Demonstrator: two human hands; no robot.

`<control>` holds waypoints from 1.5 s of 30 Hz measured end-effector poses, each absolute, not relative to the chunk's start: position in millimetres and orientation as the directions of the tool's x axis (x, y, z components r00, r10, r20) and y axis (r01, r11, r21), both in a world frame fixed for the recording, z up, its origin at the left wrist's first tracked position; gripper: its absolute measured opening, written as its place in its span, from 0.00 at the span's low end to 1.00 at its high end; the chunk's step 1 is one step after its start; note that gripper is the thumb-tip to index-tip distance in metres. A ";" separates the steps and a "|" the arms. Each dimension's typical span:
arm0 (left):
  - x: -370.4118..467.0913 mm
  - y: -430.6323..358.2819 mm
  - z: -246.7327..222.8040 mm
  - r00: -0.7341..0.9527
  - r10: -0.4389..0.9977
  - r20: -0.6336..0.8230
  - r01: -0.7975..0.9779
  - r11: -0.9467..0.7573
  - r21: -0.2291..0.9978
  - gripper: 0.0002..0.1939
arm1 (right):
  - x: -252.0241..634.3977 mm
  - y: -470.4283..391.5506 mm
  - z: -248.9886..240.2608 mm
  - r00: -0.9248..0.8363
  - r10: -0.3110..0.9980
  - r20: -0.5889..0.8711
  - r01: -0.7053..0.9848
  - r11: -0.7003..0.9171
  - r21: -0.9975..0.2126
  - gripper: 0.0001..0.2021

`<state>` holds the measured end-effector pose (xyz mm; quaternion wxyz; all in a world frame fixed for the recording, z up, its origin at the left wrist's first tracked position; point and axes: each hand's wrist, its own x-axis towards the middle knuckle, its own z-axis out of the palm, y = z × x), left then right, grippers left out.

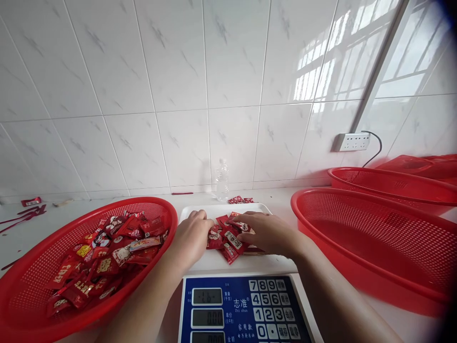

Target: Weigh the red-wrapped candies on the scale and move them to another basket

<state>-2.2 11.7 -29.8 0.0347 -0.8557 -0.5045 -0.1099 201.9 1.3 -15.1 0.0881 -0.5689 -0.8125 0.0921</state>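
A pile of small red wrapped candy packets (233, 239) lies on the white weighing tray (217, 262) of a kitchen scale. At the pile's left side is my left hand (194, 233), fingers curled in against the packets, their tips partly hidden. From the right, my right hand (267, 232) reaches over the pile, with packets between its fingers and thumb. Just below the tray sits the blue scale panel (243, 309) with number keys and small displays. Left of my forearm, a red perforated basket (26, 281) holds many mixed candy packets.
Two red baskets (360, 238) stand at the right, the nearer beside my right forearm. Behind the tray are a clear plastic bottle (222, 181) and some red packets (240, 200). A power strip (353, 142) hangs on the tiled wall. Red ribbons (24, 216) lie far left.
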 end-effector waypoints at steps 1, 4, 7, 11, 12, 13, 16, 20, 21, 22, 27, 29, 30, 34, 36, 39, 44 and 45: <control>-2.1 12.0 -29.8 0.460 0.864 0.207 0.875 -0.480 0.061 0.17 | 203.3 1.1 -14.9 -0.331 0.943 0.040 0.911 0.330 -0.247 0.25; -0.2 10.6 -28.3 0.445 0.879 0.174 0.878 -0.466 0.108 0.17 | 209.4 1.4 -14.6 -0.302 0.951 0.059 0.922 0.308 -0.235 0.23; 4.5 4.6 -27.8 0.494 0.836 0.238 0.823 -0.538 0.184 0.16 | 216.1 2.9 -14.6 -0.275 0.958 0.084 0.931 0.287 -0.224 0.20; 10.3 -6.7 -30.9 0.708 0.685 0.172 0.631 -0.723 0.281 0.19 | 221.1 4.4 -15.1 -0.272 0.958 0.090 0.934 0.285 -0.216 0.18; 10.7 -8.6 -31.6 0.740 0.658 0.142 0.606 -0.743 0.285 0.19 | 221.5 4.6 -15.3 -0.272 0.959 0.085 0.935 0.284 -0.212 0.18; 10.5 -9.7 -32.0 0.758 0.641 0.124 0.591 -0.754 0.287 0.18 | 221.6 4.8 -15.6 -0.269 0.960 0.077 0.937 0.280 -0.209 0.19; 7.6 -9.2 -30.7 0.765 0.632 0.128 0.573 -0.757 0.312 0.17 | 222.1 5.9 -16.2 -0.244 0.968 0.054 0.948 0.249 -0.197 0.22; 3.3 -6.7 -26.4 0.769 0.630 0.112 0.563 -0.749 0.351 0.15 | 225.7 6.8 -14.8 -0.221 0.975 0.024 0.954 0.221 -0.202 0.26; 2.7 -6.7 -25.8 0.770 0.629 0.103 0.564 -0.748 0.351 0.15 | 226.8 6.7 -14.2 -0.216 0.976 0.018 0.955 0.215 -0.204 0.27; 2.5 -6.8 -25.7 0.770 0.631 0.095 0.568 -0.745 0.350 0.14 | 227.7 6.5 -13.6 -0.212 0.977 0.016 0.956 0.211 -0.204 0.28; 3.2 -5.8 -29.2 0.716 0.690 0.104 0.629 -0.703 0.332 0.17 | 221.3 4.0 -12.8 -0.291 0.956 0.029 0.927 0.290 -0.238 0.27; 3.6 -4.8 -28.6 0.684 0.718 0.125 0.662 -0.684 0.308 0.16 | 213.9 2.9 -13.6 -0.348 0.937 0.031 0.903 0.343 -0.260 0.27; 3.7 -4.5 -27.5 0.668 0.733 0.126 0.679 -0.671 0.298 0.15 | 210.3 2.4 -14.0 -0.370 0.929 0.027 0.892 0.363 -0.268 0.28; 2.9 -5.2 -20.7 0.598 0.798 0.079 0.753 -0.593 0.286 0.11 | 202.6 0.8 -14.5 -0.413 0.911 0.015 0.872 0.400 -0.281 0.26; 2.3 -5.9 -19.1 0.572 0.818 0.062 0.773 -0.563 0.290 0.12 | 202.9 -0.2 -13.7 -0.416 0.909 0.023 0.869 0.405 -0.282 0.23; 2.1 -6.5 -19.7 0.559 0.828 0.044 0.782 -0.544 0.306 0.14 | 204.3 -2.1 -12.0 -0.417 0.908 0.037 0.865 0.409 -0.290 0.20; 1.7 -6.2 -19.8 0.560 0.828 0.028 0.787 -0.543 0.292 0.13 | 203.1 -4.1 -9.9 -0.427 0.903 0.042 0.860 0.420 -0.289 0.18; 1.1 -6.1 -19.4 0.563 0.826 0.036 0.786 -0.548 0.287 0.12 | 202.9 -4.2 -9.7 -0.427 0.903 0.043 0.861 0.421 -0.284 0.17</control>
